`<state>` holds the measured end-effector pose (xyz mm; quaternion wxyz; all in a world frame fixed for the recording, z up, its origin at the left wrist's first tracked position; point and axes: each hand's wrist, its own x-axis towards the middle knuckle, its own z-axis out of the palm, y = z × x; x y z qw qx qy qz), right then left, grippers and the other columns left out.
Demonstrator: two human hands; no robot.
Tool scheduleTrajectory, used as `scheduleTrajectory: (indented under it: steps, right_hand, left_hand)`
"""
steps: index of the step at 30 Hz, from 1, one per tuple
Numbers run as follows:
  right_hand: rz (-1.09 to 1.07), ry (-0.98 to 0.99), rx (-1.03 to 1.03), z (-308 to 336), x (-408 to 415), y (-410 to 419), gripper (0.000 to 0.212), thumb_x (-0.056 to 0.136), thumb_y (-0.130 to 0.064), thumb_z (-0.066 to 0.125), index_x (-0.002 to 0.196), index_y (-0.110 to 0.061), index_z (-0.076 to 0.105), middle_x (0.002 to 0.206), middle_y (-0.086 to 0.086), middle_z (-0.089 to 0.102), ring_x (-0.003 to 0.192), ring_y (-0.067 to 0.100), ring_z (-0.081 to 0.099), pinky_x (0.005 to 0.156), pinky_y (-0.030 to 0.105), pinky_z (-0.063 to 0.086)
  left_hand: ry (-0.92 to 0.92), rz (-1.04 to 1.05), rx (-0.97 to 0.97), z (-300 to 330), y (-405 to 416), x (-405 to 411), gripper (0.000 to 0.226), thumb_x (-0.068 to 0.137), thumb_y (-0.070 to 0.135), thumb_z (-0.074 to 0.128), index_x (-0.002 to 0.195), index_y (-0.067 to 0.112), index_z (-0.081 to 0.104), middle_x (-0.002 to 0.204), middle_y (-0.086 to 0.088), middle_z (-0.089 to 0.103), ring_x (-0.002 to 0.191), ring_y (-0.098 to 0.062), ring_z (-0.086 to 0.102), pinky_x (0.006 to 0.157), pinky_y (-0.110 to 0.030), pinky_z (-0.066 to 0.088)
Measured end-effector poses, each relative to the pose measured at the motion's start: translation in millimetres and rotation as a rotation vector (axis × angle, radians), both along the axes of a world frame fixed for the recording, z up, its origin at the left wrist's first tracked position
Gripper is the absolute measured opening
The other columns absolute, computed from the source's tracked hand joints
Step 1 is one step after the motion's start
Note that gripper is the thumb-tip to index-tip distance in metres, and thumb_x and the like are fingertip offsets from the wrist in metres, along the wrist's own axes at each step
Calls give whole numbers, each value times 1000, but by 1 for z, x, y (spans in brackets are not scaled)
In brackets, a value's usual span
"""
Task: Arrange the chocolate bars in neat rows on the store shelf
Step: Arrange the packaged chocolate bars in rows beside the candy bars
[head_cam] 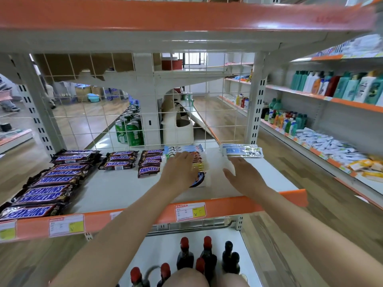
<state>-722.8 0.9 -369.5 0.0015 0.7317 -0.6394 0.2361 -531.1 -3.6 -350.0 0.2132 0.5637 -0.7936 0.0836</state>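
2 hands work over the white store shelf, which carries the chocolate bars. The left hand lies flat, fingers straight and together, pressing on a row of light-wrapped bars near the middle of the shelf; their brand is too blurred to read. The right hand hovers just beside that row with its fingers spread and relaxed, holding nothing, and points toward a small stack of blue-and-white bars at the back right, against the wire grid.

Snickers bars fill the left side: a long column runs from the orange front edge to the back, and 2 shorter stacks, one and another, sit further in, each somewhat uneven.

The step in hand looks like squaring up the light-wrapped row. To do it well, the flat left hand should hold the row steady while the right palm closes in from the side, pushing the ends flush without tipping any bar over its neighbour. Light, even pressure matters, since slick wrappers slide easily on the smooth shelf. Afterwards the stack at the back right could be drawn forward into line, and the 2 short Snickers stacks straightened.
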Motion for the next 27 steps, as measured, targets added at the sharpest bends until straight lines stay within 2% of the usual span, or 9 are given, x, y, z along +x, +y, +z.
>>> scheduleTrajectory:
  steps: [4, 9, 13, 18, 27]
  right_hand:
    - [-38, 42, 17, -1, -22, 0, 52, 97, -36, 45, 141, -9, 37, 143, 8, 45, 127, 24, 48, 103, 32, 39]
    - [-106, 25, 48, -2, -46, -8, 50, 96, -36, 46, 138, -9, 41, 140, 8, 48, 124, 24, 49, 99, 33, 41]
    - [-140, 21, 57, -4, -60, -16, 43, 95, -33, 48, 132, -10, 47, 134, 8, 53, 120, 26, 51, 92, 34, 43]
    - [-153, 49, 71, -8, -74, -34, 39, 95, -33, 47, 123, -6, 51, 130, 10, 54, 117, 28, 51, 91, 38, 45]
    - [-140, 43, 69, -8, -84, -69, 44, 95, -31, 45, 136, -15, 43, 138, 7, 48, 124, 25, 47, 94, 36, 44]
  left_hand:
    - [-8, -31, 33, 4, -6, -22, 34, 95, 30, 40, 115, 7, 54, 120, -9, 57, 112, -25, 50, 91, -31, 38]
    - [-61, -53, 77, 0, -14, -45, 40, 97, 36, 39, 119, 5, 51, 125, -12, 54, 118, -26, 47, 98, -34, 36]
    - [-85, -61, 86, -2, -22, -59, 40, 97, 36, 39, 119, 5, 51, 124, -12, 54, 118, -26, 47, 98, -35, 37]
    - [-116, -64, 105, -2, -36, -74, 41, 97, 36, 39, 120, 5, 51, 124, -11, 55, 117, -26, 49, 97, -35, 37]
    - [-170, -87, 74, -5, -66, -97, 46, 96, 38, 40, 128, 6, 47, 130, -10, 53, 121, -24, 48, 103, -35, 37]
